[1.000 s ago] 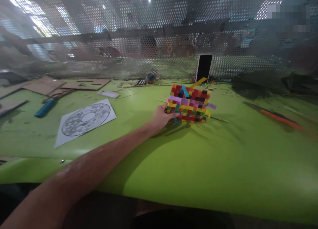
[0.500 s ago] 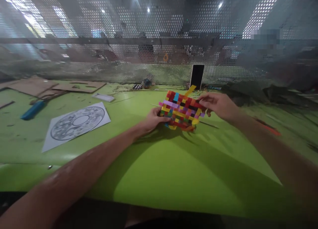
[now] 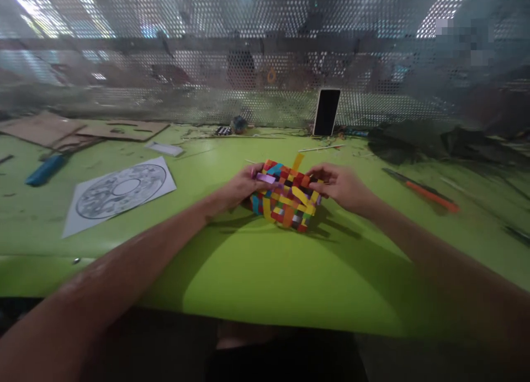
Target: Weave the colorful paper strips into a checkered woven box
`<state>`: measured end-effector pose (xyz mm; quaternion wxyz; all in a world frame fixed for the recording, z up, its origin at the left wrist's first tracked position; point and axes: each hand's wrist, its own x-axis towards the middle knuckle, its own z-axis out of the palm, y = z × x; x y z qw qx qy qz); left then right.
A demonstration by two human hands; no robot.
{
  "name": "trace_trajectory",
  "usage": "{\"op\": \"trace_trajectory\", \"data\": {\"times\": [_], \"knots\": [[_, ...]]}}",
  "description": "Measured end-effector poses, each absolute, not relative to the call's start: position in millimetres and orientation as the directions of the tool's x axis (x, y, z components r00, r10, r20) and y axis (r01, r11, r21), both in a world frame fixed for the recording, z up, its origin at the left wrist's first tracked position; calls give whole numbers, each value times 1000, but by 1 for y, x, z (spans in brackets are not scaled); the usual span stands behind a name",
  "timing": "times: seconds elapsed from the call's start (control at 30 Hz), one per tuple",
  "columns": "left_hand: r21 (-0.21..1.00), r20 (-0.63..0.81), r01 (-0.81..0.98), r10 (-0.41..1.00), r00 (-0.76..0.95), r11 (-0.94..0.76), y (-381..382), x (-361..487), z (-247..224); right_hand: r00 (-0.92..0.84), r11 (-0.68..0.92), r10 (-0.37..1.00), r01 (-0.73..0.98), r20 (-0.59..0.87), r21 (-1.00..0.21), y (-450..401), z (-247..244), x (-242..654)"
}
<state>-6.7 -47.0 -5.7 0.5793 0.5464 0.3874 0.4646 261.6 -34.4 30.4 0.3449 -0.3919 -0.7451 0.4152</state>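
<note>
A small box-like piece woven from many-coloured strips (image 3: 285, 197) is held a little above the green table (image 3: 256, 282). My left hand (image 3: 240, 187) grips its left end, thumb near a loose purple strip. At the upper right corner, my right hand (image 3: 342, 186) has its fingers and thumb closed on the woven piece. A yellow strip end sticks up from the top edge, and other short ends stand out on the front. The underside is hidden.
Left lie a printed ring drawing (image 3: 120, 191), a blue-handled tool (image 3: 46, 169) and cut cardboard (image 3: 45, 129). A phone (image 3: 327, 112) stands upright at the back by a perforated screen. Right is an orange-handled tool (image 3: 430, 196); a thin stick (image 3: 321, 148) lies behind.
The woven piece has been turned, showing a different face with more loose strip ends. My right hand has shifted left and down with it. The view has tilted down slightly.
</note>
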Motion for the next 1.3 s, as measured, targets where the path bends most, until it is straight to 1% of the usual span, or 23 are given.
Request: {"op": "trace_trajectory", "data": {"times": [0.13, 0.23, 0.3, 0.37, 0.43, 0.5, 0.57, 0.67, 0.73, 0.83, 0.93, 1.03, 1.1, 1.2, 1.3], "knots": [[991, 130, -64, 959, 251, -118, -47, -11, -9, -509, 252, 856, 263, 88, -931, -32, 31, 269], [993, 102, -87, 966, 236, -84, -49, -9, -7, -551, 167, 834, 203, 28, -965, -27, 29, 277], [991, 69, -126, 976, 205, -44, -51, -6, -4, -536, 139, 843, 151, 38, -979, -23, 26, 281], [988, 37, -154, 986, 161, -12, -52, -3, -3, -498, 147, 864, 111, 72, -983, -20, 23, 283], [988, 7, -154, 993, 121, 12, -51, -2, -3, -479, 163, 874, 131, 81, -978, -19, 20, 283], [989, -7, -146, 995, 102, 22, -51, -1, -4, -484, 166, 873, 179, 60, -970, -21, 18, 282], [990, 15, -143, 994, 105, 0, -50, 0, -6, -500, 143, 865, 182, 34, -973, -23, 17, 281], [987, 72, -153, 990, 120, -53, -48, 1, -6, -495, 79, 869, 107, 16, -991, -26, 17, 281], [984, 83, -169, 990, 117, -63, -48, 2, -6, -462, 31, 887, 58, 0, -998, -27, 17, 282], [984, 70, -169, 996, 62, -59, -46, 4, -5, -382, -14, 924, 6, -15, -1000, -26, 16, 282], [984, 70, -165, 997, 31, -64, -44, 5, -7, -301, 26, 953, -2, 25, -1000, -24, 13, 279], [983, 63, -177, 997, 49, -54, -42, 5, -10, -245, 92, 967, 61, 75, -994, -23, 8, 276], [981, 25, -192, 999, 36, -18, -42, 6, -11, -232, 108, 969, 80, 86, -991, -23, 6, 275], [976, 0, -219, 1000, 14, 3, -42, 7, -10, -262, 102, 961, 64, 82, -993, -24, 7, 274], [977, 78, -203, 996, 37, -69, -47, 8, -7, -343, 124, 937, 125, 74, -984, -27, 10, 274]]}}
